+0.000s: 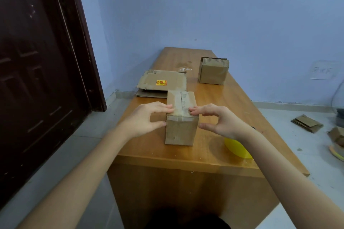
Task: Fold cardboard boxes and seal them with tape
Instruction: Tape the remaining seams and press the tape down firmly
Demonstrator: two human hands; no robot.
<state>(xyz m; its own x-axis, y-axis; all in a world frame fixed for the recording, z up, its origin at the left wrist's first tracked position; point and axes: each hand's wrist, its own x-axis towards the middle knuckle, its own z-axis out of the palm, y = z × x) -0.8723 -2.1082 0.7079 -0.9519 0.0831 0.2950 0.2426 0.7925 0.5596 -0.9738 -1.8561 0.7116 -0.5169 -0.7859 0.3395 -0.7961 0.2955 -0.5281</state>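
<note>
A small closed cardboard box [181, 128] stands on the wooden table [214, 98], with a taped seam running along its top. My left hand [147, 119] holds its near left top corner, fingers on the lid and thumb against the side. On the opposite corner, my right hand [219, 121] has its fingertips on the lid and its thumb at the box's right edge. A yellow object [236, 148], possibly the tape, lies on the table partly hidden under my right wrist.
Flattened cardboard sheets [162, 83] with a yellow sticker lie behind the box. Another folded box [213, 71] stands at the far right. A dark door [37, 80] fills the left. More cardboard pieces [307, 123] lie on the floor at right.
</note>
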